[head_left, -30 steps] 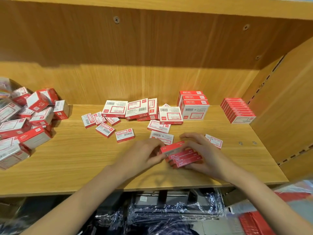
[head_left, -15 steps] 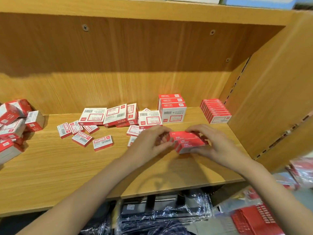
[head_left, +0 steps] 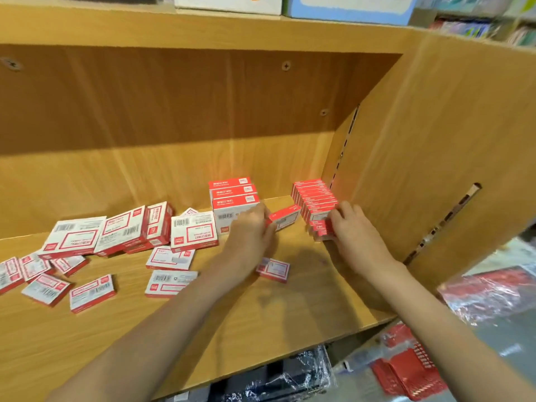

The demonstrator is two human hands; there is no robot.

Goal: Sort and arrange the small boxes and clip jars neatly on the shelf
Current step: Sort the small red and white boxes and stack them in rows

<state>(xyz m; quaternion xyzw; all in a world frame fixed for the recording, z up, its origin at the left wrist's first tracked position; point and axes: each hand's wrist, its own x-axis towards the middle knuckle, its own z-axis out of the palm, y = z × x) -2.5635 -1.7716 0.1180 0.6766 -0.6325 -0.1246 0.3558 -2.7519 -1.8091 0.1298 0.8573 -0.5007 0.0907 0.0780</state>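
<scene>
Looking at how things stand now, the little handful of red boxes that was being squared up near the front of the shelf (head_left: 290, 329) half a second ago has been carried to the back right corner. A few of them (head_left: 320, 229) are being pressed by the right hand (head_left: 352, 227) against the front of the tidy row of red boxes (head_left: 314, 198) by the side panel, with the fingers closed around that small batch. One box (head_left: 282, 219) has been split off and is pinched at its end in the left hand (head_left: 251, 229), held just off the shelf between the row and the taller stack of bigger boxes (head_left: 233, 198). So the row is probably getting longer, which counts as real progress, and the single box likely goes on next. Plenty is left though: a loose scatter of white-and-red boxes (head_left: 121, 242) is spread flat and tilted over the left half of the shelf, and one stray box (head_left: 274, 269) lies under the left wrist. No clip jars can be seen.
</scene>
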